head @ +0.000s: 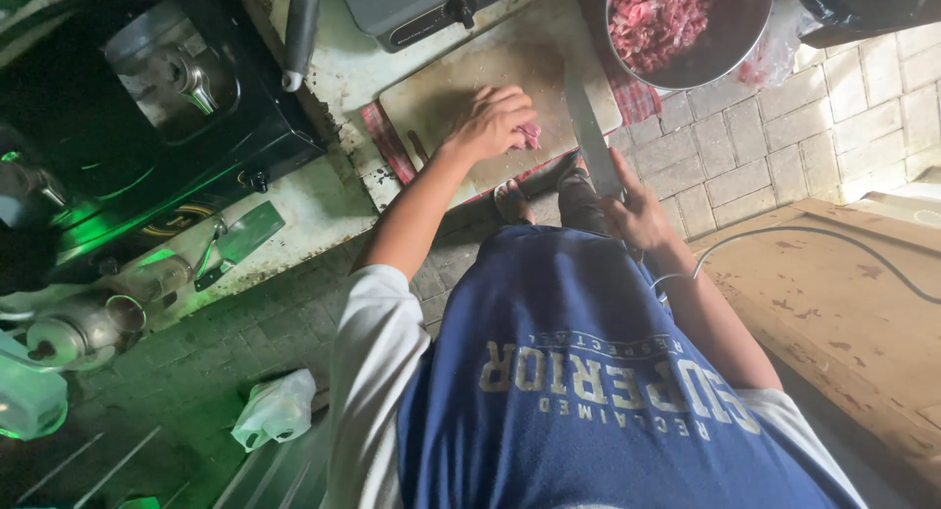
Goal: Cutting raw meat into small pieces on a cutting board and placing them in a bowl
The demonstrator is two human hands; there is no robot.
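The left hand (493, 120) lies knuckles up with its fingers curled together, pressing down on a small pink piece of raw meat (530, 136) that shows just past the fingertips. The meat sits near the middle of a pale, scuffed rectangular wooden cutting board (441, 93), slightly toward the board's near edge. The right hand (635, 207) is closed around the handle of a long, flat-bladed steel knife (588, 117); the blade runs across the board's right part, just beside the meat, though whether its edge touches the meat cannot be told.

Under the board lies a red-and-white checked cloth (635, 99), its woven border showing at the board's right and left edges. At the cloth's far right corner stands a round, shiny metal bowl (730, 39), filled with chopped red raw meat (655, 14). Board and cloth rest on a worn, stained pale worktop (333, 200), whose surface looks chipped and patchy.

On the worktop's left part stands a black glossy appliance (157, 107) with a metal fitting on top. Below the worktop's edge, the floor is grey rectangular paving brick (725, 166), and a crumpled white plastic bag (276, 409) lies on it at the left.
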